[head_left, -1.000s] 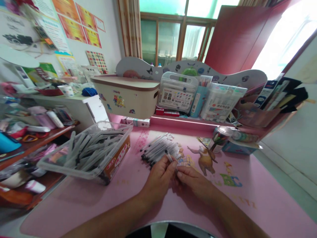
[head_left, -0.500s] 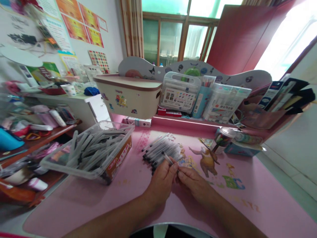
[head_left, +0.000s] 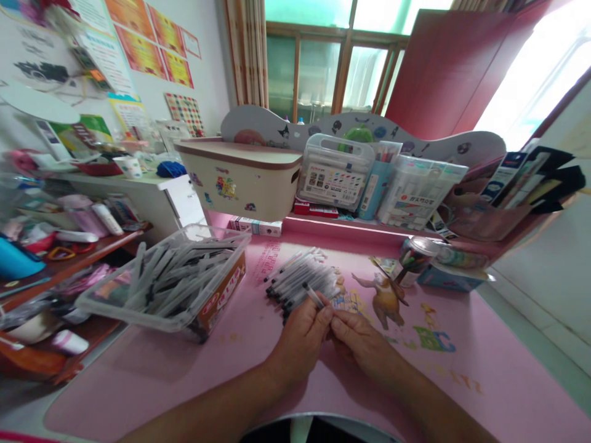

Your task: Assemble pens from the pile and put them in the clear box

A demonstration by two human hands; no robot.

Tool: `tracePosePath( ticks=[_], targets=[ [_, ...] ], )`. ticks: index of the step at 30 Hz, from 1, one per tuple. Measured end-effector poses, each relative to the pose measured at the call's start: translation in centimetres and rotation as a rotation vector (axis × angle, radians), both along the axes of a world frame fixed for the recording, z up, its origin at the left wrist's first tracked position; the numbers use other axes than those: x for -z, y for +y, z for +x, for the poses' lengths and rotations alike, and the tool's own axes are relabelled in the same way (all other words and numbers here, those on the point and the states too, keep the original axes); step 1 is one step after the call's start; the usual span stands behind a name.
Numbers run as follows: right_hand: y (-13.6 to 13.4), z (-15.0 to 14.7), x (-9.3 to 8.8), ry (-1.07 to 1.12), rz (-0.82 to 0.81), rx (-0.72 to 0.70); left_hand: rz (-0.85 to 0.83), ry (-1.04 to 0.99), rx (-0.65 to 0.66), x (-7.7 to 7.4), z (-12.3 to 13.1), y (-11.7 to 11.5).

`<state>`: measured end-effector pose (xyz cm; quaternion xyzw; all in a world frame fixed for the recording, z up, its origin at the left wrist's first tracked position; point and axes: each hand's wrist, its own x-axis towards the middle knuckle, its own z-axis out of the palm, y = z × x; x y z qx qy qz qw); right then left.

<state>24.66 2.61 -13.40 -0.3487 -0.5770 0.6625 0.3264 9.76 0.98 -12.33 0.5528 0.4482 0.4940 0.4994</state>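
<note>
My left hand (head_left: 302,338) and my right hand (head_left: 357,340) meet over the pink desk (head_left: 152,375). Between their pinched fingertips is a white pen with a black cap (head_left: 313,295), its cap end sticking up and away from me. Just beyond my hands lies a pile of the same pens (head_left: 302,282) on the desk. To the left stands a clear plastic box (head_left: 210,271) full of more such pens.
A cream storage box (head_left: 240,178), marker cases (head_left: 335,175) and a pen cup stand on the raised shelf behind. A small tin (head_left: 413,258) sits at the right. Cluttered shelves (head_left: 60,246) flank the desk's left side.
The hands have barely shifted and keep hold of the pen. The view drifted slightly.
</note>
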Motion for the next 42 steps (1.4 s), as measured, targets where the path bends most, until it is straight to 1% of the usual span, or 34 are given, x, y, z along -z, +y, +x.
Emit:
tracePosePath(
  ticks=[4,6,8,11,15,18,21,25,29,34,36,37,38,40,42],
  targets=[
    [-0.2,-0.1,-0.4,-0.085,0.119,0.097,0.023,0.065,-0.063,-0.4,0.0,0.0],
    [-0.3,-0.2,-0.7,-0.110,0.200,0.097,0.037,0.118,-0.084,-0.5,0.0,0.0],
    [-0.4,-0.2,-0.9,-0.111,0.239,0.081,0.057,0.162,-0.094,-0.5,0.0,0.0],
    [-0.4,-0.2,-0.6,-0.076,0.182,0.065,0.090,0.190,-0.101,-0.2,0.1,0.0],
    [-0.2,-0.3,0.3,-0.013,0.092,0.037,0.100,0.159,-0.103,0.2,0.1,0.0],
    [-0.1,-0.4,0.7,0.025,0.099,0.048,0.070,0.112,-0.113,0.4,0.1,-0.1],
    [-0.1,-0.5,0.6,0.036,0.108,0.067,0.041,0.058,-0.102,0.4,0.1,-0.1],
    [-0.1,-0.7,0.5,0.042,0.074,0.075,0.029,0.030,-0.085,0.4,0.1,0.0],
    [-0.1,-0.8,0.9,0.068,0.048,0.069,0.019,0.002,-0.068,0.5,-0.1,0.2],
    [-0.1,-0.3,0.8,0.072,-0.036,0.065,-0.024,-0.095,-0.125,-0.2,-0.7,0.7],
    [0.2,0.0,0.5,0.083,-0.030,0.135,-0.058,-0.124,-0.134,-0.6,-0.9,0.8],
    [0.3,0.2,0.3,0.090,-0.022,0.187,-0.095,-0.142,-0.110,-0.7,-0.9,0.9],
    [0.5,0.3,0.1,0.100,-0.015,0.241,-0.147,-0.158,-0.059,-0.8,-0.9,0.9],
    [0.9,0.6,-0.1,0.122,-0.018,0.320,-0.270,-0.166,0.112,-0.8,-0.9,1.0],
    [1.1,0.8,-0.3,0.150,-0.046,0.345,-0.381,-0.137,0.288,-0.7,-1.0,1.2]
  ],
)
